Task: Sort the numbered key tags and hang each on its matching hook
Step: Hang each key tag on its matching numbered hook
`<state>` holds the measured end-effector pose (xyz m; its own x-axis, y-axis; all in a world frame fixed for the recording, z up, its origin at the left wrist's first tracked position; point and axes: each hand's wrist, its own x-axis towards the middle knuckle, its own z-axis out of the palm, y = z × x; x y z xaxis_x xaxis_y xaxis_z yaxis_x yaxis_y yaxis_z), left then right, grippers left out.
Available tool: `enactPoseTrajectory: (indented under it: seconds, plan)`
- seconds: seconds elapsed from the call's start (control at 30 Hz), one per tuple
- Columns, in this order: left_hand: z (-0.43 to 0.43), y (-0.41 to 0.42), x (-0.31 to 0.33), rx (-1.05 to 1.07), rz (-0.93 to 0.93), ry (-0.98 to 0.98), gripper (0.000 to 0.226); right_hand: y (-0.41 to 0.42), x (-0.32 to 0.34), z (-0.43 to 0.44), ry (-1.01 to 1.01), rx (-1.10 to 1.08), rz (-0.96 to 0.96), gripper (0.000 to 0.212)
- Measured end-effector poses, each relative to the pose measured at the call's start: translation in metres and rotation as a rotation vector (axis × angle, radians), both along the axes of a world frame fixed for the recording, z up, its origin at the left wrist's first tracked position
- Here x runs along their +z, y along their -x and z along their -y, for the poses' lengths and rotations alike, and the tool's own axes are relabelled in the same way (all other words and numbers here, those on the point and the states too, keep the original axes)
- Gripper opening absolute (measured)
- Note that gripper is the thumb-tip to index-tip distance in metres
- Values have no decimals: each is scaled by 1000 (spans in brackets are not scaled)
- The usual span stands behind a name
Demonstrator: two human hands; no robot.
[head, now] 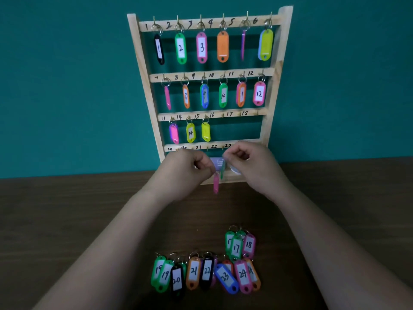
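A wooden hook rack [276, 90] leans on the teal wall, with numbers written on its rails. Coloured key tags hang on hooks 1 to 15. Hooks 16 to 18 on the third rail [237, 113] are bare. In front of the bottom rail, my left hand [187, 164] pinches a pink tag [215, 184] that hangs edge-on. My right hand [248, 162] pinches a green tag [222, 170] beside it. Their numbers are hidden. Loose tags 17 and 18 [240, 245] and a row from 19 to 24 [205, 274] lie on the table near me.
The dark wooden table [78, 220] runs up to the teal wall. A purple and a pale object sit on the rack's base behind my hands, mostly hidden. Both forearms cross the table towards the rack.
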<state>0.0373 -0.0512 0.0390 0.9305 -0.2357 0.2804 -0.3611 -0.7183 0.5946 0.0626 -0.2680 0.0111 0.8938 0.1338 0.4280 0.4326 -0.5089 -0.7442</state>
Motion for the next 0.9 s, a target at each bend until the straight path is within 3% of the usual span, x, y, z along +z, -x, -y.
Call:
enactPoseTrajectory:
  seconds: [0.2,0.47,0.9]
  plan:
    - [7,-6,4,20,114,38,14,-15,31,-6,-127,-113,173,5]
    - [10,-3,5,17,130,66,12,-33,63,-17,-88,-200,312,10]
    - [12,-1,9,33,132,131,11,-29,58,-17,-79,-228,293,14]
